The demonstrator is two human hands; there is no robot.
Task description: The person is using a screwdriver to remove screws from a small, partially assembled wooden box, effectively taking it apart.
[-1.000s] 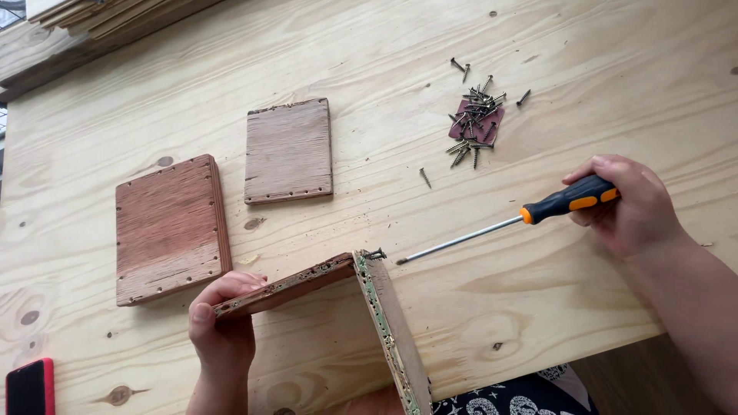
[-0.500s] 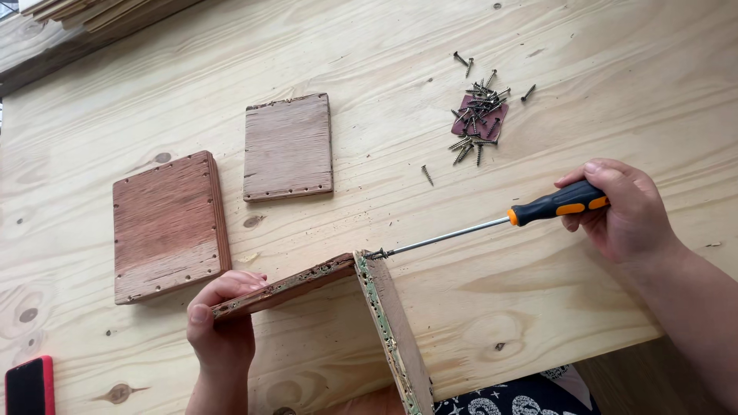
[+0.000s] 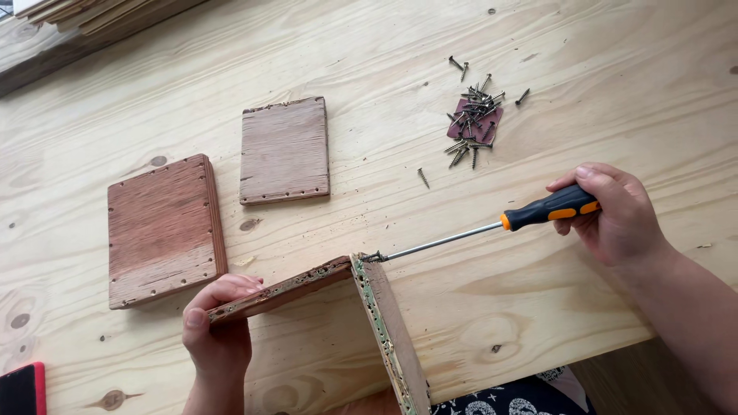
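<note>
Fingers of my right hand [image 3: 619, 215] are clenched around the black-and-orange handle of a long-shafted screwdriver [image 3: 492, 228], whose steel shaft runs toward eight o'clock until its tip meets a small screw [image 3: 374, 257] at the top corner of the joined reddish-brown plywood panels [image 3: 350, 307]. My left hand [image 3: 219, 327] grasps the left end of that corner piece, thumb on the near side and fingers curled over its edge, holding it upright on the pale plywood tabletop [image 3: 615, 61]. From the joint, one panel runs toward eight o'clock into my left hand and the other toward five o'clock, its edge flecked with green. At ten o'clock from the joint lies a flat reddish plywood rectangle [image 3: 165, 230] with holes along its edges; at eleven o'clock, a smaller, paler plywood rectangle [image 3: 284, 150]. At one o'clock sits a heap of dark loose screws [image 3: 473, 123] on a small maroon patch, well apart from the screwdriver. A red-edged dark object [image 3: 21, 388] shows at the lower left corner.
</note>
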